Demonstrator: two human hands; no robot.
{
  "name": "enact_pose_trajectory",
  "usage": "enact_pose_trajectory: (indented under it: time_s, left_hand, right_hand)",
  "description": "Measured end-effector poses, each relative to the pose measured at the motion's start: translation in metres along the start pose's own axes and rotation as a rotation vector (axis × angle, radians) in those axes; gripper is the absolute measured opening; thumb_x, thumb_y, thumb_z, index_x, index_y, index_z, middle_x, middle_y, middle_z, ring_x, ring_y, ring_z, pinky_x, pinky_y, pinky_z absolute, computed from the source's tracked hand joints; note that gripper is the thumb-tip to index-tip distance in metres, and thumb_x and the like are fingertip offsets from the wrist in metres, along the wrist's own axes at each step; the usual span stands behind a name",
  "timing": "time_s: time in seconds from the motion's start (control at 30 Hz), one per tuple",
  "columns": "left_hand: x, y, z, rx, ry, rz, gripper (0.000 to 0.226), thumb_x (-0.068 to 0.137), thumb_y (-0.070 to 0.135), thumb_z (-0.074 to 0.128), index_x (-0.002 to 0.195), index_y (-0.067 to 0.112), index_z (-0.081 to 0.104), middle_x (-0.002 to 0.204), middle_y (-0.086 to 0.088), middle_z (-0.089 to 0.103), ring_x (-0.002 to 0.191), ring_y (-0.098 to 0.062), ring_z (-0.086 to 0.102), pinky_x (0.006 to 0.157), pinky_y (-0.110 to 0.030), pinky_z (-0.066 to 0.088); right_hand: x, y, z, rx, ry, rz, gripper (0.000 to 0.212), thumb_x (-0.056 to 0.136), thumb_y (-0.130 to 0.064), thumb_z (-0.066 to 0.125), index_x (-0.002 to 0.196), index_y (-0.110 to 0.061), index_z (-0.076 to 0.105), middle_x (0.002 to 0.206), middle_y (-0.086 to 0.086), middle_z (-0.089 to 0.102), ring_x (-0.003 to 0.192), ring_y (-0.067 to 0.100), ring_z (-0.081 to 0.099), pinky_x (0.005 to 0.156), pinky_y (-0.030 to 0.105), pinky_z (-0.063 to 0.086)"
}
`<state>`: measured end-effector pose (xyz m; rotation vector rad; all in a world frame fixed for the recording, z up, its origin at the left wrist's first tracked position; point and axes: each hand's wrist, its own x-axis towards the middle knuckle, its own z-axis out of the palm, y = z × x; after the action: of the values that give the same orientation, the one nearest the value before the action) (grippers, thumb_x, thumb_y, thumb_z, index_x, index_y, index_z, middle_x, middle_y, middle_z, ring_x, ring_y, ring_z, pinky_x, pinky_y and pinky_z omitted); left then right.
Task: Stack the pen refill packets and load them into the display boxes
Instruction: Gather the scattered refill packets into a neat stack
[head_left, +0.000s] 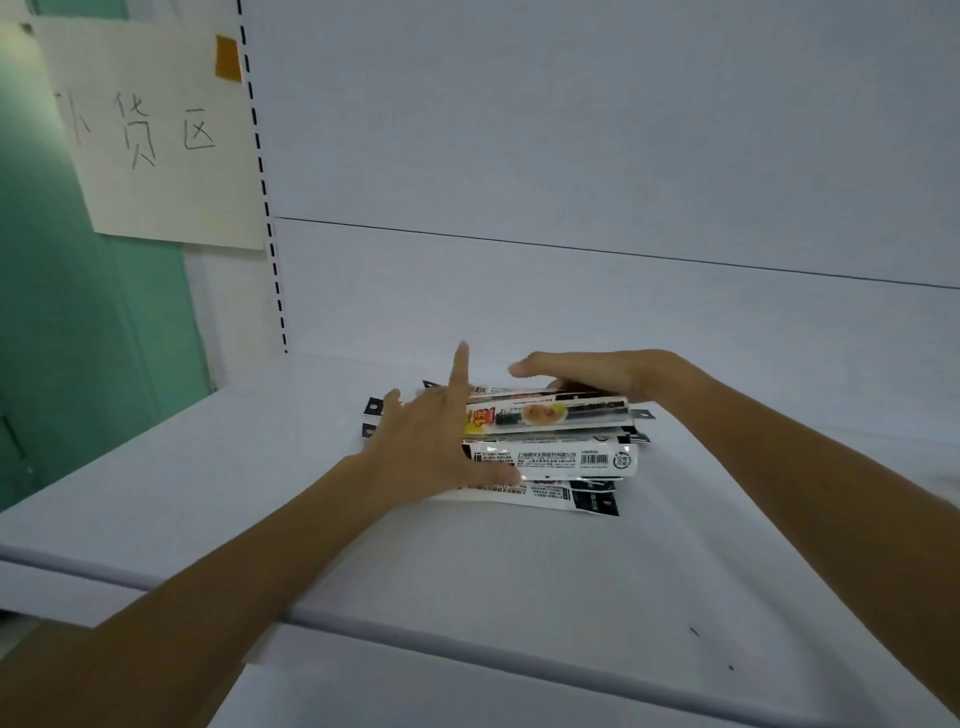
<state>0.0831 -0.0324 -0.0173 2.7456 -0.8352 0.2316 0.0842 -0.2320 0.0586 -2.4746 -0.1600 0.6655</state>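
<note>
Head view, packets: messy pile of pen refill packets (550, 452) sits mid-shelf, between both hands.
Left hand: left hand (431, 441) lies flat on the pile's left end, fingers spread, gripping nothing.
Right hand: right hand (597, 376) rests straight-fingered along the far top edge, not clutching either.
Axis: packets run left-right, slightly fanned, tabs poking out both ends.
Room: white shelf (467, 571) stretches all round, front lip well apart.

Single head view, looked forward and down, close over a white shelf (182, 467), packets (550, 460) dead centre, back panel (571, 130) toward 12 o'clock, paper sign (145, 130) at 10 o'clock.
</note>
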Motion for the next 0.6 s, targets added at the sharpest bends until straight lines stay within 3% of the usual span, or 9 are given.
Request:
enact_pose_trajectory:
  time_s: [0.03,0.1,0.2,0.3,0.37,0.47,0.53,0.6]
  left_hand:
    - [0.002,-0.002,0.000,0.008,-0.017,-0.035,0.120,0.066,0.079,0.050,0.146,0.021,-0.017,0.150,0.005,0.031,0.136,-0.016,0.028,0.112,-0.052,0.014]
    - [0.007,-0.004,-0.001,0.083,-0.028,-0.036,0.108,0.066,0.080,0.049,0.147,0.021,0.010,0.147,0.004,0.032,0.133,-0.017,0.028,0.108,-0.050,0.022]
    - [0.011,-0.002,-0.003,0.140,0.015,-0.002,0.095,0.067,0.080,0.048,0.138,0.020,0.029,0.139,0.004,0.036,0.126,-0.018,0.032,0.102,-0.047,0.028]
    - [0.009,-0.006,-0.006,0.062,0.034,0.021,0.095,0.071,0.071,0.055,0.144,0.021,0.021,0.145,0.003,0.033,0.131,-0.017,0.027,0.106,-0.045,0.025]
    - [0.005,-0.008,-0.011,0.019,0.043,0.040,0.100,0.071,0.069,0.058,0.147,0.024,0.012,0.153,0.003,0.020,0.140,-0.016,0.016,0.113,-0.047,0.018]
    - [-0.004,-0.016,-0.017,-0.073,0.040,-0.105,0.121,0.054,0.085,0.049,0.148,0.029,-0.002,0.158,0.000,-0.004,0.145,-0.019,-0.005,0.115,-0.053,0.002]
    - [-0.012,-0.028,-0.021,-0.228,0.014,-0.216,0.138,0.038,0.096,0.044,0.148,0.029,-0.005,0.158,-0.002,0.002,0.145,-0.021,0.003,0.115,-0.055,0.008]
    - [-0.022,-0.040,-0.024,-0.371,-0.074,-0.254,0.139,0.039,0.092,0.052,0.148,0.028,-0.006,0.156,0.002,0.016,0.142,-0.018,0.018,0.116,-0.045,0.017]
  right_hand:
    - [-0.002,-0.002,0.002,-0.082,-0.020,0.003,0.068,0.073,-0.073,0.046,0.120,-0.025,0.055,0.123,0.000,0.061,0.108,0.020,0.057,0.100,0.033,0.040]
    - [0.001,-0.004,0.009,-0.356,0.007,0.020,0.096,0.062,-0.075,0.061,0.139,-0.025,0.032,0.141,-0.005,0.042,0.124,0.017,0.043,0.106,0.033,0.031]
    - [0.011,-0.003,0.019,-0.518,0.091,0.021,0.099,0.060,-0.058,0.076,0.138,-0.026,0.026,0.126,-0.007,0.049,0.111,0.017,0.047,0.096,0.032,0.037]
    - [0.013,-0.001,0.015,-0.469,0.196,-0.028,0.082,0.063,-0.048,0.079,0.131,-0.029,0.036,0.116,-0.010,0.051,0.107,0.015,0.047,0.089,0.029,0.035]
    - [0.013,0.001,0.012,-0.448,0.246,-0.041,0.081,0.063,-0.048,0.079,0.131,-0.029,0.038,0.120,-0.008,0.051,0.114,0.017,0.046,0.093,0.031,0.035]
    - [0.015,0.006,0.013,-0.415,0.256,-0.032,0.088,0.063,-0.051,0.078,0.136,-0.030,0.033,0.133,-0.007,0.048,0.123,0.019,0.043,0.103,0.037,0.034]
    - [0.014,0.010,0.015,-0.371,0.212,-0.026,0.093,0.063,-0.054,0.077,0.139,-0.030,0.029,0.136,-0.008,0.045,0.126,0.018,0.041,0.107,0.039,0.032]
    - [0.013,0.011,0.015,-0.365,0.172,-0.011,0.104,0.063,-0.058,0.076,0.145,-0.030,0.019,0.147,-0.006,0.035,0.134,0.020,0.033,0.111,0.040,0.027]
